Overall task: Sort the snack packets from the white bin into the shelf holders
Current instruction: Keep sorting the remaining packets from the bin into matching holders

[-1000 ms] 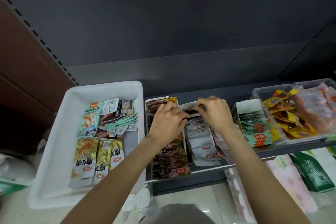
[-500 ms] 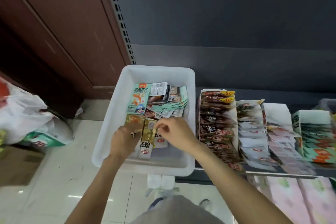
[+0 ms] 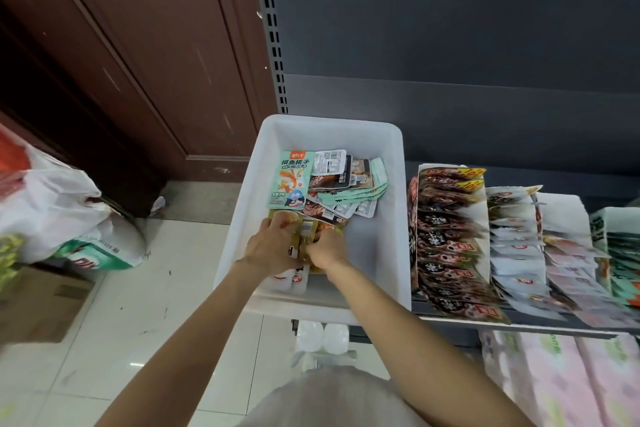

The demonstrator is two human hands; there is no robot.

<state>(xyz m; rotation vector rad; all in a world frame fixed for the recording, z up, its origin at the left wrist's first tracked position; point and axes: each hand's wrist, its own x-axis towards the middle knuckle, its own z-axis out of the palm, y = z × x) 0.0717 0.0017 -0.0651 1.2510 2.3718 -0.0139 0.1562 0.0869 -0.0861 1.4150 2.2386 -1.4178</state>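
Observation:
The white bin (image 3: 394, 218) sits at the shelf's left end. At its back lie a teal fish-snack packet (image 3: 292, 180) and a fan of dark and teal packets (image 3: 349, 184). Both hands are down in the near half of the bin. My left hand (image 3: 273, 246) and my right hand (image 3: 327, 250) both grip a bunch of gold snack packets (image 3: 304, 230) between them. To the right, shelf holders (image 3: 450, 239) hold rows of dark brown, white and pink packets.
A white plastic bag (image 3: 52, 204) and a cardboard box (image 3: 38, 302) sit on the tiled floor at left. A brown wooden door (image 3: 121, 45) stands behind. Pink wrapped packs (image 3: 561, 381) fill the lower shelf at right.
One second ago both hands were at the white-packet holder on the shelf. They moved left into the bin and now gather the gold packets together; the view shifted left too.

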